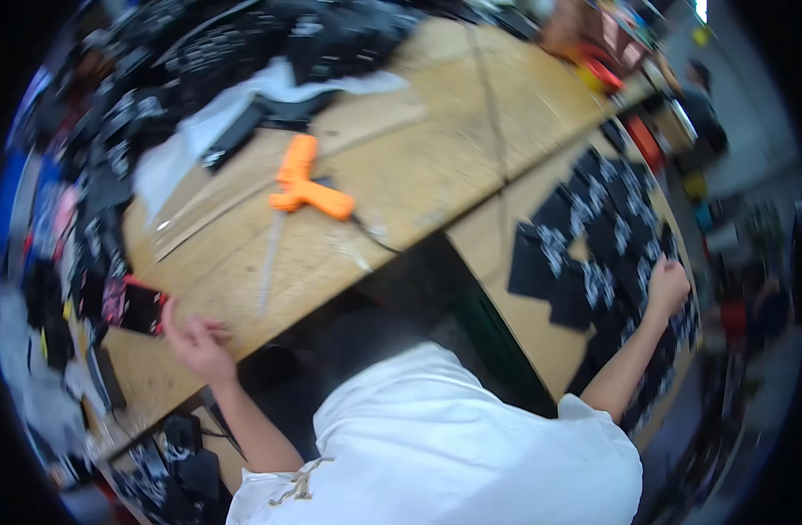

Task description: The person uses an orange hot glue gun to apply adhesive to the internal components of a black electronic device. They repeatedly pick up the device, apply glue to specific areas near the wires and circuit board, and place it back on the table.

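Note:
My left hand (201, 344) is at the left end of the workbench, its fingers apart. The index finger reaches to the edge of a red-cased phone (136, 306) with a dark screen; whether it touches is blurred. On the right, my right hand (669, 287) is closed above a spread of flat black pieces (534, 262) with white cords or tags. A dark edge shows by its fingertips, but what it holds, if anything, is unclear. An orange glue gun (306, 185) lies on the bench between my hands, its dark cable running toward the near edge.
Black goods (243, 48) are heaped along the far left of the wooden workbench (418, 175). A brown board (353, 131), white sheet (175, 153) and long black object (234, 136) lie before them. A red-and-yellow roll (600, 77) sits far right; a person (700, 105) is beyond.

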Action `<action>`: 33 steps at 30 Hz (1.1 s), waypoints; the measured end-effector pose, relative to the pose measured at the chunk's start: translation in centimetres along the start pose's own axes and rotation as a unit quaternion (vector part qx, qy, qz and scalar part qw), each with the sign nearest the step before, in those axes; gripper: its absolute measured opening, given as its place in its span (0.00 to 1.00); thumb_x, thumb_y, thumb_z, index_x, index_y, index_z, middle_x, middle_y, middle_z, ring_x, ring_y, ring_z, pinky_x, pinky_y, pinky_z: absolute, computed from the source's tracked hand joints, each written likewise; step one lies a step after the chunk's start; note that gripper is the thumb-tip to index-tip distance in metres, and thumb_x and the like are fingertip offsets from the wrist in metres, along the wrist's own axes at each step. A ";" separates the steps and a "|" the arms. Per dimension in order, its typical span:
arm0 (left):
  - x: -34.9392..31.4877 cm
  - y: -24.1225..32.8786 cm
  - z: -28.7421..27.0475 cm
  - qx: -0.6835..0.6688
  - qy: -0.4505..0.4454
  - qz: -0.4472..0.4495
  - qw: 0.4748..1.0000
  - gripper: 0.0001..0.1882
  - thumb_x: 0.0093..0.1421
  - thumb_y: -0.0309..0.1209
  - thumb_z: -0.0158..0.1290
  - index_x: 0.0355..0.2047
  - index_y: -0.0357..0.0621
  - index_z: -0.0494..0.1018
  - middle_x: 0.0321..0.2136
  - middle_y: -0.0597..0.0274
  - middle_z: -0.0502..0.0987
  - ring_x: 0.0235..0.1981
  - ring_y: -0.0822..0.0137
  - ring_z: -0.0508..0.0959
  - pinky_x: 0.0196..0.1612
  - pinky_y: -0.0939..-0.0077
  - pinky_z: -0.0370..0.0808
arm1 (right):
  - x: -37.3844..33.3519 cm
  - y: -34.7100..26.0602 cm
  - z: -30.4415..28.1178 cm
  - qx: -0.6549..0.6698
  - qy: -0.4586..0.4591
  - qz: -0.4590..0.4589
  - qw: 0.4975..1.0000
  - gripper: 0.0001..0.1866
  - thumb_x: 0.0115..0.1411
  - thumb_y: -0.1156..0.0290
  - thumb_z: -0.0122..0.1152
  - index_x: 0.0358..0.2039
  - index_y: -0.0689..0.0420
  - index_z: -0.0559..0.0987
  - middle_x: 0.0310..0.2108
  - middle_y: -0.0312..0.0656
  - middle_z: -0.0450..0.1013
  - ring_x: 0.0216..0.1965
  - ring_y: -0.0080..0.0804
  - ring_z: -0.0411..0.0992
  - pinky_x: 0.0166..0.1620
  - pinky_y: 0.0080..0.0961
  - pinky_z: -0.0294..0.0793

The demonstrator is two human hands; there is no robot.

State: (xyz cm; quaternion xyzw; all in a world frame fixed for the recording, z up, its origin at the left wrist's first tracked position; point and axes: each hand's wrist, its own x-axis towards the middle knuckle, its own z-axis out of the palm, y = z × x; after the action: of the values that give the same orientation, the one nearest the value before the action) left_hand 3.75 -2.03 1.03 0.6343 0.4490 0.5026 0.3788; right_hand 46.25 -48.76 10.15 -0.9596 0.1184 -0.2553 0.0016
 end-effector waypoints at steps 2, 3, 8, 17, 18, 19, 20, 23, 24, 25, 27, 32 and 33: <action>-0.5 0.1 -0.2 -0.019 0.016 -0.005 1.000 0.20 0.64 0.25 0.43 0.56 0.39 0.60 0.15 0.67 0.69 0.14 0.80 0.66 0.19 0.87 0.63 | -0.6 -13.6 1.1 0.116 0.026 -0.237 0.964 0.15 0.57 0.58 0.54 0.25 0.57 0.78 0.26 0.49 0.76 0.31 0.52 0.74 0.35 0.43 0.72; -0.8 0.0 -0.7 -0.033 0.032 0.006 0.999 0.20 0.63 0.25 0.43 0.56 0.38 0.60 0.15 0.67 0.69 0.14 0.80 0.67 0.19 0.87 0.63 | -2.3 -20.9 0.7 0.129 0.072 -0.346 0.927 0.10 0.54 0.64 0.55 0.24 0.56 0.78 0.26 0.47 0.76 0.32 0.50 0.74 0.38 0.41 0.71; -1.0 -0.2 -1.0 -0.024 0.028 0.022 0.999 0.20 0.60 0.26 0.47 0.53 0.34 0.63 0.14 0.68 0.69 0.14 0.81 0.66 0.19 0.88 0.60 | -12.4 -47.0 -5.5 0.350 0.220 -0.652 0.636 0.17 0.47 0.71 0.62 0.41 0.46 0.78 0.51 0.40 0.69 0.57 0.39 0.61 0.56 0.50 0.57; -0.5 -0.6 -2.4 0.032 -0.028 0.052 0.998 0.18 0.52 0.24 0.55 0.45 0.36 0.70 0.13 0.66 0.69 0.13 0.79 0.64 0.18 0.84 0.59 | -15.3 -55.7 -4.1 0.296 0.056 -0.687 0.662 0.19 0.47 0.65 0.61 0.43 0.40 0.81 0.47 0.39 0.74 0.53 0.43 0.68 0.53 0.36 0.70; -0.5 -0.6 -2.9 0.044 -0.040 0.057 0.997 0.18 0.52 0.24 0.56 0.44 0.36 0.71 0.13 0.66 0.69 0.14 0.79 0.65 0.18 0.84 0.60 | -15.2 -54.9 -4.5 0.368 -0.002 -0.659 0.656 0.17 0.48 0.66 0.59 0.41 0.43 0.82 0.47 0.39 0.75 0.50 0.41 0.70 0.51 0.34 0.70; -0.4 -0.5 -2.9 0.036 -0.059 0.059 0.996 0.17 0.51 0.25 0.57 0.43 0.37 0.72 0.14 0.66 0.70 0.14 0.78 0.67 0.18 0.82 0.62 | -14.5 -54.0 -4.5 0.449 0.061 -0.663 0.596 0.14 0.47 0.69 0.61 0.38 0.51 0.83 0.40 0.42 0.77 0.43 0.42 0.74 0.46 0.33 0.72; -0.3 -0.4 -3.1 0.041 -0.075 0.059 0.995 0.17 0.50 0.27 0.59 0.41 0.38 0.72 0.14 0.65 0.71 0.15 0.76 0.69 0.19 0.81 0.64 | -16.0 -52.3 -5.1 0.578 0.103 -0.599 0.545 0.09 0.50 0.74 0.63 0.34 0.58 0.82 0.32 0.45 0.78 0.33 0.40 0.76 0.40 0.26 0.74; -0.1 -0.7 -3.4 0.032 -0.100 0.151 0.983 0.34 0.45 0.36 0.65 0.51 0.39 0.67 0.32 0.56 0.75 0.29 0.68 0.75 0.29 0.78 0.70 | -23.4 -44.8 -9.6 0.637 0.025 -0.509 0.578 0.06 0.54 0.79 0.63 0.33 0.65 0.80 0.27 0.45 0.77 0.27 0.27 0.74 0.34 0.19 0.73; 0.0 -0.5 -3.3 0.008 -0.105 0.172 0.980 0.43 0.41 0.41 0.69 0.56 0.41 0.64 0.43 0.47 0.75 0.40 0.61 0.79 0.36 0.72 0.76 | -27.0 -42.2 -10.9 0.661 0.012 -0.554 0.507 0.08 0.52 0.83 0.62 0.35 0.65 0.79 0.29 0.46 0.77 0.27 0.30 0.74 0.36 0.23 0.75; 0.2 -0.7 -3.3 -0.006 -0.076 0.218 0.973 0.48 0.38 0.43 0.70 0.58 0.42 0.60 0.49 0.43 0.69 0.46 0.56 0.73 0.42 0.67 0.73 | -30.7 -39.3 -12.3 0.644 -0.082 -0.589 0.481 0.12 0.51 0.88 0.58 0.37 0.65 0.78 0.33 0.47 0.76 0.32 0.33 0.76 0.40 0.29 0.77; 0.4 -1.0 -2.5 -0.059 -0.042 0.275 0.959 0.57 0.35 0.45 0.71 0.63 0.44 0.53 0.58 0.38 0.58 0.57 0.47 0.64 0.52 0.58 0.66 | -35.4 -35.8 -13.6 0.588 -0.165 -0.704 0.363 0.19 0.47 0.79 0.63 0.43 0.64 0.76 0.39 0.51 0.74 0.40 0.46 0.74 0.43 0.35 0.75; -0.2 -2.8 -3.6 -0.129 -0.059 0.194 0.971 0.49 0.41 0.37 0.66 0.62 0.43 0.55 0.60 0.37 0.55 0.62 0.43 0.58 0.61 0.57 0.56 | -34.3 -35.3 -14.6 0.494 -0.323 -0.787 0.181 0.22 0.46 0.68 0.67 0.42 0.62 0.77 0.46 0.52 0.72 0.46 0.50 0.71 0.50 0.38 0.71; -0.1 -2.6 -3.9 -0.104 -0.064 0.178 0.977 0.42 0.46 0.33 0.63 0.60 0.42 0.58 0.59 0.37 0.58 0.61 0.44 0.60 0.60 0.59 0.57 | -32.8 -35.2 -13.7 0.531 -0.290 -0.747 0.276 0.19 0.45 0.71 0.66 0.40 0.63 0.78 0.46 0.52 0.71 0.47 0.52 0.71 0.51 0.39 0.70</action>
State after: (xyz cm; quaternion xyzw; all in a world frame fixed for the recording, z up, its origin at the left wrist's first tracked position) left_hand -0.54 -1.18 -0.57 0.6917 0.2493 0.5644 0.3752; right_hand 19.91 -6.29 8.30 -0.4263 -0.8203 0.1437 0.3532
